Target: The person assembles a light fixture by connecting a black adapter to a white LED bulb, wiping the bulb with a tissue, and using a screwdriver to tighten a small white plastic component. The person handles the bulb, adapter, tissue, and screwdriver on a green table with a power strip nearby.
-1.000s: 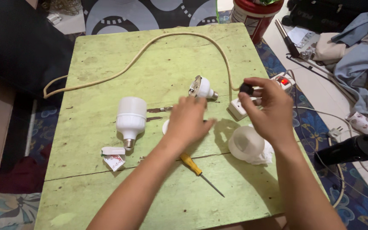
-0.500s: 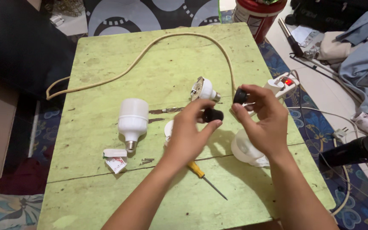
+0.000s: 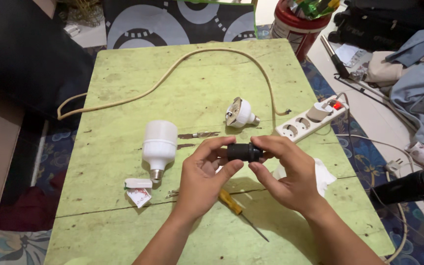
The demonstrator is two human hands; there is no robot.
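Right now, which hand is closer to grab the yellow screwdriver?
Probably the left hand. Both hands hold the black socket, but the yellow screwdriver has its handle just below the left palm, while the right hand sits farther over, above the white cloth.

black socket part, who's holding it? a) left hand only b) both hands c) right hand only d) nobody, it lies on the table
b: the black socket part sits raised over the green table, pinched at one end by the left hand and at the other by the right hand.
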